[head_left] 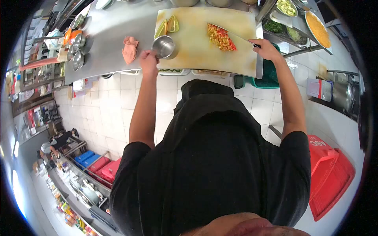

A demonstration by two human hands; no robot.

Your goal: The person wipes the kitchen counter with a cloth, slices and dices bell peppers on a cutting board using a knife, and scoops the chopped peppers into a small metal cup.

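My left hand (149,62) is closed on the rim or handle of a small metal bowl (163,47), over the left edge of the cutting board (193,59). My right hand (266,49) grips a knife (236,36) by its dark handle, its blade reaching left along the upper side of a pile of diced red and yellow vegetables (222,38). Two green-skinned wedges (172,24) lie at the board's upper left, just beyond the bowl. A crumpled pink cloth or glove (129,50) rests on the steel table, left of my left hand.
Small metal bowls (78,60) stand at the steel table's left end. On the right are an oval dish of orange shreds (317,29) and containers of chopped greens (273,26). Below are a green bin (268,76) and a red bin (332,177).
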